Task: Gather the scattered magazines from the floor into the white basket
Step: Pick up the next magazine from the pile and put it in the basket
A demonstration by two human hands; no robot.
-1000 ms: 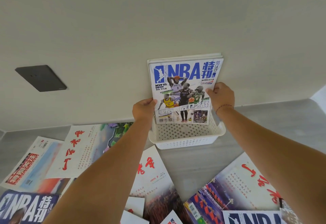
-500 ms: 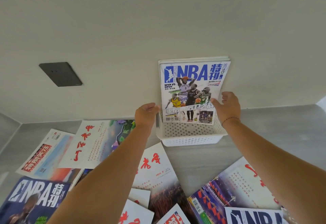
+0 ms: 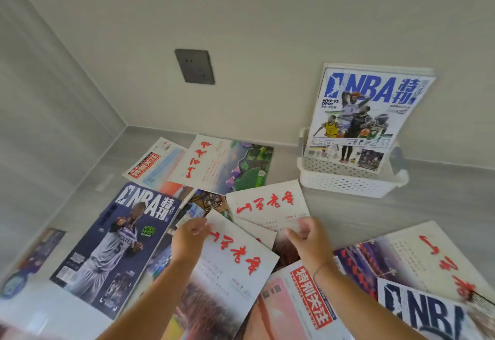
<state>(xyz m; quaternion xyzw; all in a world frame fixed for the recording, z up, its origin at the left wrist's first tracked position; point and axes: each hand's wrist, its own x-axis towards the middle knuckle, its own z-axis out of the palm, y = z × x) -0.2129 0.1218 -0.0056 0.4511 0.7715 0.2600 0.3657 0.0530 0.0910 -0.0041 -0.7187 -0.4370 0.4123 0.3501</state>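
Note:
The white basket (image 3: pixel 345 183) stands on the floor against the wall at the right. A blue NBA magazine (image 3: pixel 359 117) stands upright in it, leaning on the wall. Several magazines lie scattered on the floor. My left hand (image 3: pixel 188 239) touches the top left corner of a white magazine with red characters (image 3: pixel 235 264). My right hand (image 3: pixel 308 237) hovers with curled fingers over the lower edge of a second white magazine with red characters (image 3: pixel 267 203). Whether either hand grips a magazine is unclear.
A dark NBA magazine (image 3: pixel 115 248) lies at the left, more magazines behind it (image 3: pixel 227 164) and at the right (image 3: pixel 417 254). A pink-covered magazine (image 3: pixel 292 305) lies under my right forearm. A grey wall socket (image 3: pixel 195 66) sits above the floor. A side wall closes the left.
Both hands let go of the NBA magazine in the basket and came back down to the floor magazines. The view swung left and down.

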